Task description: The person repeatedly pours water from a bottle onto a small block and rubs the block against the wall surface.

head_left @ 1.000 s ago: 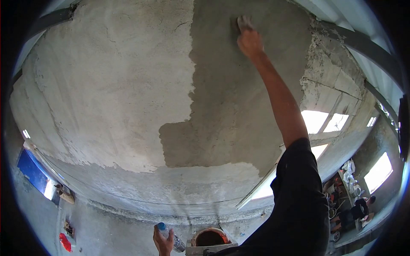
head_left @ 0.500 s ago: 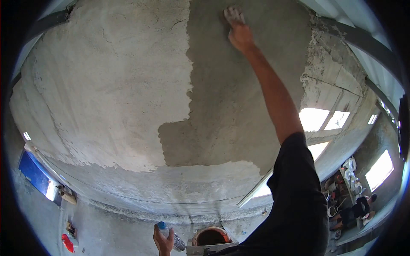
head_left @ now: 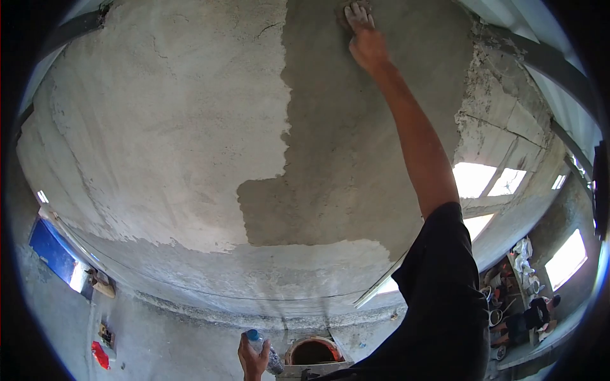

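Note:
High on the wall [head_left: 178, 127], my right hand [head_left: 365, 35] presses a grey-brown, sponge-like pad [head_left: 343, 18] flat against a patch of darker, damp-looking plaster [head_left: 330, 127]. The fingers are dusted pale and closed on the pad, which they partly cover. Low in the view, my left hand [head_left: 254, 357] is wrapped round a clear plastic bottle [head_left: 274, 362] with a blue cap, tilted; its contents cannot be made out. Just right of the bottle is a round bucket [head_left: 293, 346] with an orange inner rim and dark contents.
A board edge [head_left: 311, 368] lies in front of the bucket. Window openings [head_left: 473, 180] break the wall at right. A person [head_left: 530, 317] is among clutter at lower right. A blue panel [head_left: 54, 251] and a red item [head_left: 100, 355] are at left.
My right hand has shifted slightly right and turned on the upper plaster, showing more of the pad. My left hand and the bottle have moved a little right in view.

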Available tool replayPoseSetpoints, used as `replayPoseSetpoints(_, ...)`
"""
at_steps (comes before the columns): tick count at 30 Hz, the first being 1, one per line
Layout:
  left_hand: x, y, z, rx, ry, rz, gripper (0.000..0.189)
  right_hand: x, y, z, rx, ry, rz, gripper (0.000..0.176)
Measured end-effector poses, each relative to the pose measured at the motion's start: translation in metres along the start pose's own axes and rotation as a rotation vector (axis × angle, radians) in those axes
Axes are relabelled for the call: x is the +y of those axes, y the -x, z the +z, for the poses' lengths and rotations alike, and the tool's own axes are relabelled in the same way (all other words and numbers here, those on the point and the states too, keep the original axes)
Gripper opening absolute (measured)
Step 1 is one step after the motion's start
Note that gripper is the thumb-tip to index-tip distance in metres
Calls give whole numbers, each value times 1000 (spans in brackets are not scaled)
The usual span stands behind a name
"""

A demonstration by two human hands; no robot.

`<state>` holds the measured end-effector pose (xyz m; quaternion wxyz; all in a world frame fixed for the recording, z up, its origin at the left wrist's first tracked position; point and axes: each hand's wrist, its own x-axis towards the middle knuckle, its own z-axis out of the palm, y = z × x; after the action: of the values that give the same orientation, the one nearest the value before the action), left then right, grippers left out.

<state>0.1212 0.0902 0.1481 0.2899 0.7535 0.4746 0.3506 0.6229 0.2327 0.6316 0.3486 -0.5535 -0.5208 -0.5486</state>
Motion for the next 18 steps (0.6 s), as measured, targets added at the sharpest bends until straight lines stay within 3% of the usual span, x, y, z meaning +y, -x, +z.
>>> replayPoseSetpoints(5, 8, -4, -1, -17, -20, 26, 43, -30, 80, 18, -275, -8, -239, 62)
replayPoseSetpoints(9, 12, -5, -4, -22, 4, 39, 51, -48, 80, -19, -512, -82, -85, 61)
replayPoseSetpoints(11, 14, -6, -7, -79, -23, 1, 55, -37, 46, -21, -82, -105, -39, 57)
replayPoseSetpoints(14, 20, -7, -7, -67, -42, 18, 59, -22, -1, -10, 11, -137, 25, 58)
replayPoseSetpoints(16, 24, -8, -6, -20, -49, 59, 50, -5, -5, 30, 153, 67, -176, 59)
replayPoseSetpoints(18, 26, -9, -6, 21, -49, 98, 42, -22, 27, 28, 41, 55, -136, 60)
